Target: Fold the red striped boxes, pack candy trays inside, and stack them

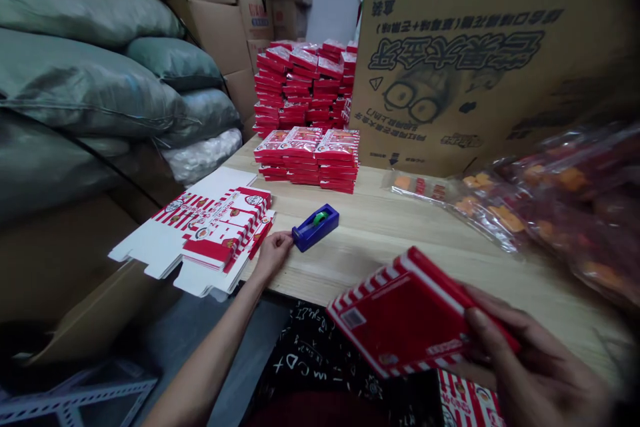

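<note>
My left hand (275, 251) is at the cutting end of a blue tape dispenser (315, 229), its fingertips pinched together there on the tape; the strip itself is too thin to make out. The dispenser has a green core and stands on the wooden table (310, 273). In my right hand (520, 347) is a flat red box (400, 313) with red-and-white striped edges, tilted above the table's front edge. A barcode shows on its upturned face. My right thumb lies across one side, and the other fingers are partly hidden behind the box.
Flat printed cartons (220, 233) overhang the table's left side. Stacked packed boxes (310, 153) stand behind the dispenser, with a taller pile (305, 83) beyond. A large cardboard carton (450, 67) and clear candy bags (550, 193) are at right. Green sacks (85, 73) rise at left.
</note>
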The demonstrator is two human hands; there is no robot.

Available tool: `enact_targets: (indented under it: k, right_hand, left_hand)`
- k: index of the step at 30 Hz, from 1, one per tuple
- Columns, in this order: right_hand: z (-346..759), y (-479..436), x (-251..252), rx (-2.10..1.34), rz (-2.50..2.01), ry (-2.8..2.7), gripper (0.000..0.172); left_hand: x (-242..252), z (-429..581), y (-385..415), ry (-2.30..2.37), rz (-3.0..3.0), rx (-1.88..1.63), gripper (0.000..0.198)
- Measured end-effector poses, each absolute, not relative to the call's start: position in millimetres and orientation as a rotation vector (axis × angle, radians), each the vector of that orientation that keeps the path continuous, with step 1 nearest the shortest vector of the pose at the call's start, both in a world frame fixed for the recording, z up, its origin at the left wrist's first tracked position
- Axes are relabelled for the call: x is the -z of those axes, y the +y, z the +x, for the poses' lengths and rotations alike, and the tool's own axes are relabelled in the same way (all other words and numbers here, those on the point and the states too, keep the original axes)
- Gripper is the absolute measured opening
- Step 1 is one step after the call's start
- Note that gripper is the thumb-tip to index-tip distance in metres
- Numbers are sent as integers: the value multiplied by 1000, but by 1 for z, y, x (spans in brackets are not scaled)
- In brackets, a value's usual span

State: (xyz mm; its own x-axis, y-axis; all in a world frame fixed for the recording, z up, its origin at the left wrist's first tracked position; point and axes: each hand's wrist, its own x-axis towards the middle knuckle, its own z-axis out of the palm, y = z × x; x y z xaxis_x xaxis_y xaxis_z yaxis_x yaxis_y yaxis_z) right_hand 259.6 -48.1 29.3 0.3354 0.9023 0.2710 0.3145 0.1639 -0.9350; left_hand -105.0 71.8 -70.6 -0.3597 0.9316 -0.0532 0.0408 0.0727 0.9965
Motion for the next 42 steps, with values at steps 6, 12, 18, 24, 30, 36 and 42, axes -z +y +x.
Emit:
enact_targets:
  k: [6, 12, 18, 24, 30, 36, 42]
  right_hand:
    - [240, -14, -28, -352, -1135, -1416, 14]
    - [222, -7, -15, -265, -1110, -1680, 24]
    - [215, -11, -22, -288, -1136, -1673, 31]
    - [228, -7, -21, -270, -1093, -1849, 53]
    - [234, -3, -23, -368, -1066, -1805, 50]
    - [236, -36, -13, -819, -1070, -1487, 36]
    - [237, -74, 11, -1205, -1238, -818, 65]
  left_hand:
    - [19, -55, 42, 1491, 1169, -1505, 26]
    - [-50, 49, -4, 1078, 1110, -1431, 17]
    - [-41, 85, 8, 921, 879, -1404, 95]
    - [-28, 85, 16, 909, 829, -1377, 92]
    - [-19, 65, 39, 904, 1006, -1144, 75]
    - [-15, 25, 23, 863, 1230, -946, 38]
    - [-3, 11, -16, 818, 1426, -914, 19]
